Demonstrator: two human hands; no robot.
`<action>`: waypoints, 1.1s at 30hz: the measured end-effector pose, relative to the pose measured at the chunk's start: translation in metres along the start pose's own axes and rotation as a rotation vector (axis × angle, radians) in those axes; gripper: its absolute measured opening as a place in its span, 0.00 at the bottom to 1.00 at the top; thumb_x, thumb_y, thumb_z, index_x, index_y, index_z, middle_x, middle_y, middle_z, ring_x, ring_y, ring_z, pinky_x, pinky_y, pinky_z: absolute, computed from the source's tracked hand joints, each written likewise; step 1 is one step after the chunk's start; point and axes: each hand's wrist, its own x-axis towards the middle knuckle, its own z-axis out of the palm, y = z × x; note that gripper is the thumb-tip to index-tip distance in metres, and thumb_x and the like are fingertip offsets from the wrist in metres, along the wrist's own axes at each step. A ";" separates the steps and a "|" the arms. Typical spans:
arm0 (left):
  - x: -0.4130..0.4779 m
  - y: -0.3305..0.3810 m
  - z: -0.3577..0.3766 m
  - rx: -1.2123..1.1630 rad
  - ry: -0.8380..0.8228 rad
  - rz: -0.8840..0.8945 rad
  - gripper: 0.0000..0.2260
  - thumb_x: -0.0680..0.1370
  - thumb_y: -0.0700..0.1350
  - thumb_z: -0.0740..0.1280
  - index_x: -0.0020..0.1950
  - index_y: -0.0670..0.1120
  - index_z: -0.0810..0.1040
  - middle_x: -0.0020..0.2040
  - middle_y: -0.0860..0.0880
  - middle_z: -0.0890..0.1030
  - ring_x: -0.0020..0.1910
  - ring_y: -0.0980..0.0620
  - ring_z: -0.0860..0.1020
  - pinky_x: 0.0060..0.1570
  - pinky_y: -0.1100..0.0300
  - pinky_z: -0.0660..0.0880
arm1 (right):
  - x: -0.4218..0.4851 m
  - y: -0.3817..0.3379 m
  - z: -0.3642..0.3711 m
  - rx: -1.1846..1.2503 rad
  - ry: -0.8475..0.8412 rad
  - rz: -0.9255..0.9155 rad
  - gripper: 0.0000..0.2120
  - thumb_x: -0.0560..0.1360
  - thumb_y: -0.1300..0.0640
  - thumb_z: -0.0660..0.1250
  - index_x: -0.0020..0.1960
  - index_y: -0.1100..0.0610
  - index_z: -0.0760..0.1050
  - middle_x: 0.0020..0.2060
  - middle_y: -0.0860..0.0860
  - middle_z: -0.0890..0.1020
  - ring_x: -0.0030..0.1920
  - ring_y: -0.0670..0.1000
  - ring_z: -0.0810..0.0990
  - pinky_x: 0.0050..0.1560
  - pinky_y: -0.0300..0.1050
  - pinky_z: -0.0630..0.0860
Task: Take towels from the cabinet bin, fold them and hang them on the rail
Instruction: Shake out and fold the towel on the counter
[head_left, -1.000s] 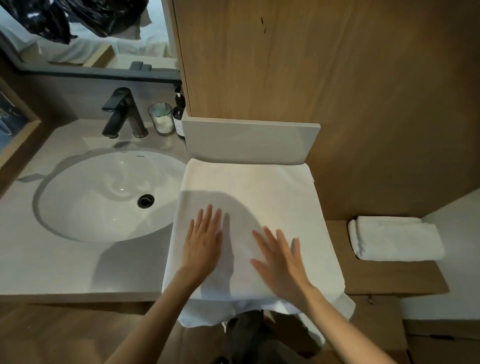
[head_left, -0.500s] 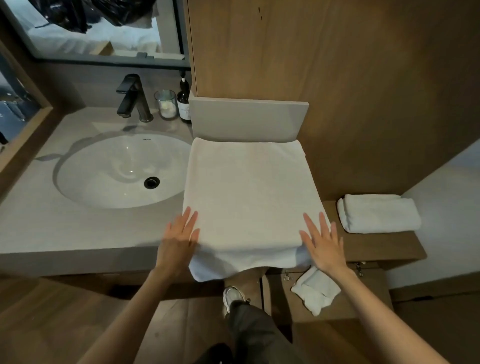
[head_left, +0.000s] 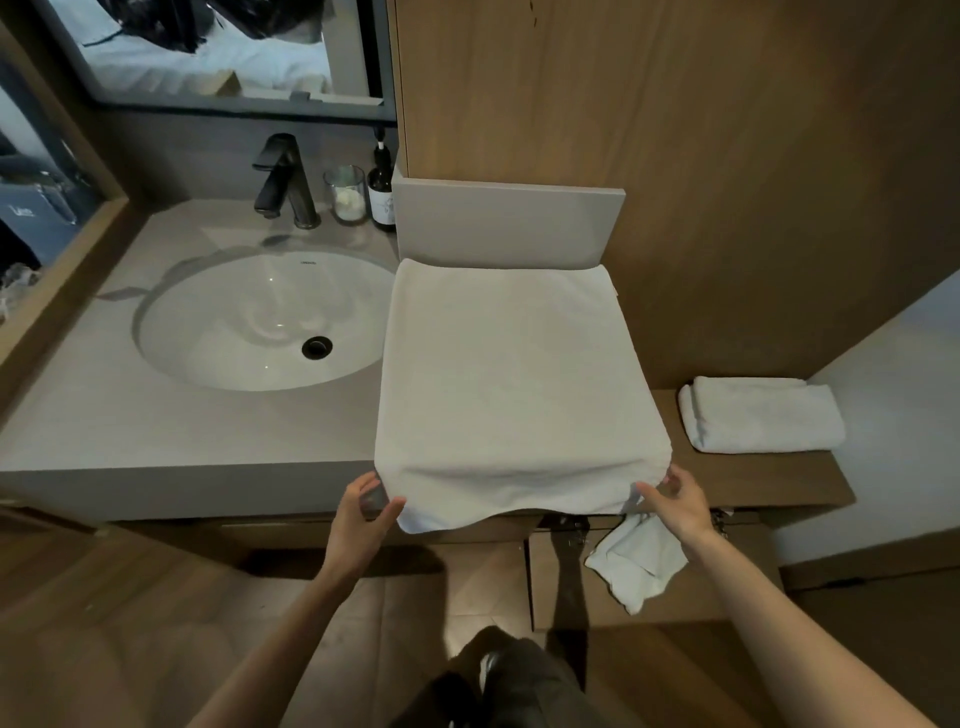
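Head view of a washroom counter (head_left: 156, 431). A white towel (head_left: 519, 384) lies spread flat on the counter's right end, between the sink (head_left: 249, 322) and the wooden ledge (head_left: 753, 473). Its far edge touches the grey upstand (head_left: 506, 223) and its near edge hangs over the counter's front edge.

The left hand (head_left: 366, 512) holds the towel's near left corner (thumb on top, fingers curled beneath). The right hand (head_left: 675, 501) pinches the near right corner at the counter's front right corner, thumb and fingers closed narrowly on the fabric. Both forearms reach in from the bottom of the view.

On the ledge, just right of the counter and apart from the spread towel, rests a folded towel (head_left: 761, 415). Below the ledge's front edge a crumpled white cloth (head_left: 639, 561) hangs against the cabinet front (head_left: 727, 592).

At the counter's back edge stand a dark faucet (head_left: 285, 179), a glass (head_left: 347, 195) and a dark bottle (head_left: 382, 195) (in that order, left to right), the bottle just beside the upstand. A mirror (head_left: 208, 47) is mounted above them. Wood panelling (head_left: 727, 156) covers the wall behind the upstand.
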 end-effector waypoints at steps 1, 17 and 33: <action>0.001 0.002 0.002 -0.022 -0.012 -0.018 0.24 0.75 0.47 0.72 0.69 0.45 0.69 0.66 0.47 0.73 0.62 0.50 0.73 0.62 0.49 0.73 | 0.001 0.001 -0.001 -0.032 0.000 0.008 0.26 0.73 0.56 0.73 0.68 0.59 0.68 0.62 0.58 0.75 0.62 0.57 0.74 0.61 0.54 0.71; -0.028 0.001 0.019 -0.202 -0.067 -0.249 0.07 0.80 0.46 0.64 0.54 0.43 0.72 0.52 0.44 0.78 0.52 0.46 0.78 0.43 0.58 0.78 | -0.002 0.005 -0.005 0.126 -0.172 0.034 0.15 0.76 0.58 0.69 0.60 0.57 0.68 0.51 0.52 0.78 0.52 0.53 0.76 0.53 0.51 0.74; -0.072 0.048 -0.018 -0.383 0.098 -0.141 0.12 0.81 0.46 0.63 0.62 0.50 0.65 0.50 0.48 0.77 0.47 0.51 0.78 0.42 0.58 0.75 | -0.059 -0.013 -0.046 0.128 -0.097 -0.354 0.20 0.78 0.61 0.67 0.66 0.51 0.64 0.56 0.44 0.71 0.50 0.40 0.75 0.48 0.30 0.72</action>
